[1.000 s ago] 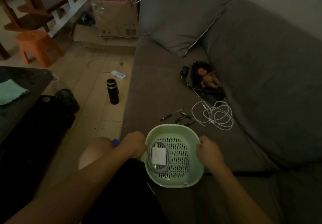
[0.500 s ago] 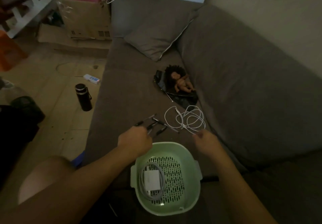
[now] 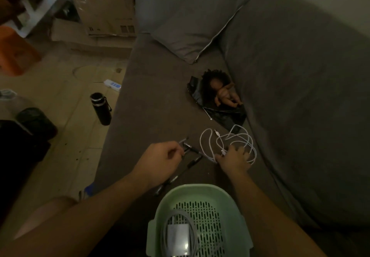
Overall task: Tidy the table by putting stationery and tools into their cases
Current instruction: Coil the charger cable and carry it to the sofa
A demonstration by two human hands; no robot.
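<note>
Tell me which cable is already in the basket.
The grey cable looped round the white adapter, in the green plastic basket; the thin white cable lies loose on the brown sofa.

I can read nothing here; dark marks low on the cardboard box (image 3: 106,14) may be print, too blurred.

Dark pens (image 3: 192,163) beside tangled white cable (image 3: 228,139)
</note>
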